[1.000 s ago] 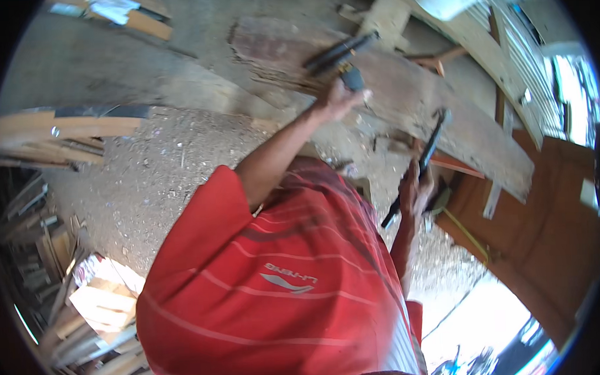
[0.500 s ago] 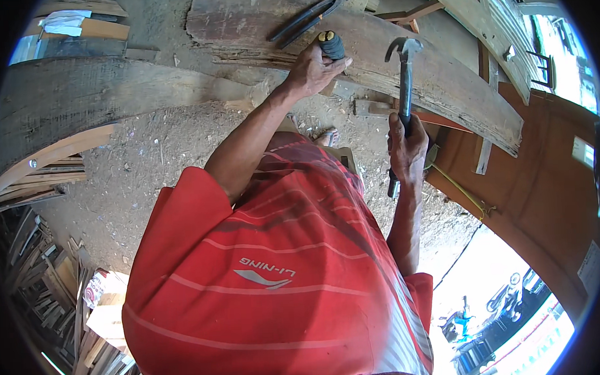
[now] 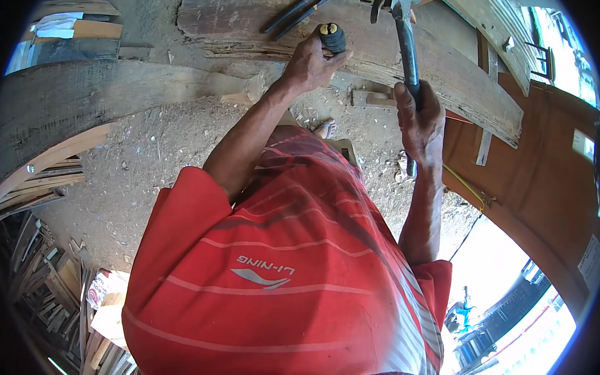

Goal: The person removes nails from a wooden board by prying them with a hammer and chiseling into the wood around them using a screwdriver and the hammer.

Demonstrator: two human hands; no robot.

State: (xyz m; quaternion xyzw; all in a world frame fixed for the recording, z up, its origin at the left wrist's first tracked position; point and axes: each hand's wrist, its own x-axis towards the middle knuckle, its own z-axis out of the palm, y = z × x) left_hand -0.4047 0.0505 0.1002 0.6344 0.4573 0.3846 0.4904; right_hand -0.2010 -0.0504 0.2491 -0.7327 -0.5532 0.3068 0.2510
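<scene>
While a claw hammer (image 3: 407, 48) is gripped by the right hand (image 3: 422, 120) — its handle seen crossing in front of the weathered plank (image 3: 465, 82) — a dark, yellow-ended cylinder (image 3: 334, 41) is clasped in the curled left hand (image 3: 308, 68), held by the plank's nearer edge, and dark pincers (image 3: 295, 11) are seen lying just beyond.

Shaded centre, lower-right glare, dark curved rim

worn wooden plank (image 3: 458, 83) — dark pincers (image 3: 292, 11) lying on it | dirt floor (image 3: 180, 149) — pale bits (image 3: 153, 138) scattered
</scene>
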